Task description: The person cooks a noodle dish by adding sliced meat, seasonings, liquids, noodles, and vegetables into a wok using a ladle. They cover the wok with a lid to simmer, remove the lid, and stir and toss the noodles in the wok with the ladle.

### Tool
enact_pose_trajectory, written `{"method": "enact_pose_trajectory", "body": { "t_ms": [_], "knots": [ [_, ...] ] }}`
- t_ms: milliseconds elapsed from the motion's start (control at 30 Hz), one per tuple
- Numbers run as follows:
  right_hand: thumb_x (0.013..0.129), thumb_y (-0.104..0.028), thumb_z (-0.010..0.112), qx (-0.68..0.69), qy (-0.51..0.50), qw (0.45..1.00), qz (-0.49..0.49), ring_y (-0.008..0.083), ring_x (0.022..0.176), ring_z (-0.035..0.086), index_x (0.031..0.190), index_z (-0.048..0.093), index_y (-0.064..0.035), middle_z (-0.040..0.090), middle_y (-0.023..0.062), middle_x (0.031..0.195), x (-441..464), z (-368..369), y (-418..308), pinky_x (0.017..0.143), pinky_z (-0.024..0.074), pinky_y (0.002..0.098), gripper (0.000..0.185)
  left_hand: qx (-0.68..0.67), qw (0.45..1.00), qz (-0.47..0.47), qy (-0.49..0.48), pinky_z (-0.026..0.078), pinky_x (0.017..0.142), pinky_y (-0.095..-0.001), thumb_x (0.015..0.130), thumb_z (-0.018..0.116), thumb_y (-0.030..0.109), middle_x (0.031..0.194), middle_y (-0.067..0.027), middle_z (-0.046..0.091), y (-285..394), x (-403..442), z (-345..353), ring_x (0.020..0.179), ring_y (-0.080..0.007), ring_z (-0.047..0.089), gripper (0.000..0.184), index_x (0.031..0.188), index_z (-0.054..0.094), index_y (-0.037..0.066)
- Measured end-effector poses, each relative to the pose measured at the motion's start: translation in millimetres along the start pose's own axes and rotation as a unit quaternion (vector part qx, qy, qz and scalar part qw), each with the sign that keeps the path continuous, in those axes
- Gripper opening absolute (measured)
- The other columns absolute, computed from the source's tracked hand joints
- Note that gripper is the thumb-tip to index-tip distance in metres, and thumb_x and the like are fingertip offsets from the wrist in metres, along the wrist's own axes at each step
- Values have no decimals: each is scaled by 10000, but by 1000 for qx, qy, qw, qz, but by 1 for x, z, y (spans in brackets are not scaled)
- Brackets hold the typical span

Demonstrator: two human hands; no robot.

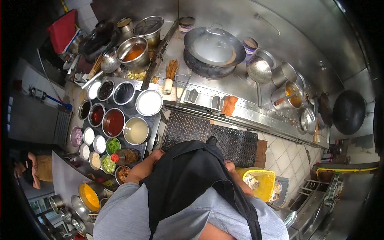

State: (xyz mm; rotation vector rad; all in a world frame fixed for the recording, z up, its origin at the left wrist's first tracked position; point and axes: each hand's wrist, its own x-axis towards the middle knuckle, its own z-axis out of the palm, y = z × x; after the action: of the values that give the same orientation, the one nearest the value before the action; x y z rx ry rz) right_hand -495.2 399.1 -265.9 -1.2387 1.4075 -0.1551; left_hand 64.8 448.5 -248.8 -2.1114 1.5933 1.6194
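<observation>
My left hand is low beside the left edge of the black apron I wear. It touches or nearly touches the cloth, and its fingers are mostly hidden. On the other side, my right hand is at the apron's right edge, largely covered by it. I cannot tell whether either hand grips the cloth. Left of my left hand are a bottle with a red cap and a pot of pale liquid. A yellow bin with waste inside stands near my right forearm.
Ahead, a wok with liquid sits on a burner along the steel range. A perforated ladle, a bamboo brush and an orange cloth lie there. Several sauce pots fill the left counter. Black mats cover the floor. Another person's arm shows far left.
</observation>
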Motion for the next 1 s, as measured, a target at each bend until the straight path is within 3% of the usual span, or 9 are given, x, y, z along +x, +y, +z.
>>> {"method": "enact_pose_trajectory", "body": {
  "t_ms": [100, 300, 500, 567, 633, 700, 800, 900, 1000],
  "knots": [
    [975, -228, 544, 20, 19, 998, 60, 185, 609, 631, 1146, 554, -129, 662, 77, 881, -12, 0, -31, 480, 546, 355, 198, 207, 963, 170, 15, 512, 954, -336, 783, 675, 456, 1138, -101, 715, -34, 27, 18, 1081, -242, 673, 443, 1067, 746, 125],
    [973, -227, 539, 63, 13, 994, 87, 177, 620, 633, 1136, 565, -136, 663, 74, 887, -15, 0, -37, 493, 556, 356, 189, 14, 999, 21, -40, 504, 959, -317, 788, 654, 485, 1156, -90, 707, -32, 30, 19, 1082, -222, 668, 461, 1072, 736, 132],
    [966, -234, 545, 12, 35, 994, 102, 162, 652, 632, 1141, 583, -144, 665, 49, 890, -24, 0, -51, 525, 553, 351, 200, 102, 988, 112, -12, 498, 969, -314, 805, 634, 474, 1167, -74, 702, -55, 51, 33, 1103, -220, 658, 449, 1086, 729, 138],
    [964, -236, 549, 37, 69, 983, 169, 154, 667, 629, 1137, 592, -147, 666, 35, 892, -44, 0, -96, 553, 550, 351, 199, 74, 995, 52, -34, 496, 974, -316, 811, 628, 468, 1176, -73, 698, -30, 30, 17, 1112, -224, 653, 446, 1097, 726, 141],
    [961, -240, 555, 46, 68, 981, 176, 147, 682, 627, 1131, 601, -149, 667, 22, 891, -46, 1, -102, 580, 546, 352, 198, 52, 998, 15, -45, 494, 979, -319, 815, 622, 465, 1186, -73, 693, -13, 17, 8, 1120, -230, 649, 446, 1107, 723, 143],
    [957, -244, 563, 28, 45, 989, 135, 141, 691, 624, 1125, 607, -151, 668, 13, 887, -27, 2, -56, 598, 542, 353, 197, 37, 998, 1, -45, 492, 985, -321, 817, 616, 466, 1198, -75, 688, -10, 16, 7, 1128, -237, 645, 451, 1115, 720, 145],
    [949, -248, 575, 54, 64, 983, 165, 135, 690, 618, 1116, 611, -154, 667, 5, 874, -37, 3, -81, 602, 539, 353, 196, 41, 998, 30, -47, 496, 977, -325, 818, 630, 468, 1179, -81, 696, -17, 19, 10, 1119, -234, 650, 447, 1101, 724, 135],
    [941, -247, 582, 37, 45, 990, 132, 128, 675, 612, 1108, 613, -156, 665, 0, 862, -20, 5, -42, 576, 533, 347, 193, -39, 998, -39, -29, 502, 966, -332, 818, 648, 466, 1158, -96, 704, -3, 6, 4, 1110, -233, 657, 441, 1080, 729, 122],
    [936, -240, 582, 29, 61, 984, 166, 122, 648, 603, 1100, 615, -155, 662, -2, 855, -35, 4, -82, 526, 521, 333, 188, -27, 997, 74, 2, 507, 952, -334, 810, 679, 440, 1142, -102, 711, -73, 61, 44, 1099, -228, 664, 414, 1060, 734, 115]
  ]
}}
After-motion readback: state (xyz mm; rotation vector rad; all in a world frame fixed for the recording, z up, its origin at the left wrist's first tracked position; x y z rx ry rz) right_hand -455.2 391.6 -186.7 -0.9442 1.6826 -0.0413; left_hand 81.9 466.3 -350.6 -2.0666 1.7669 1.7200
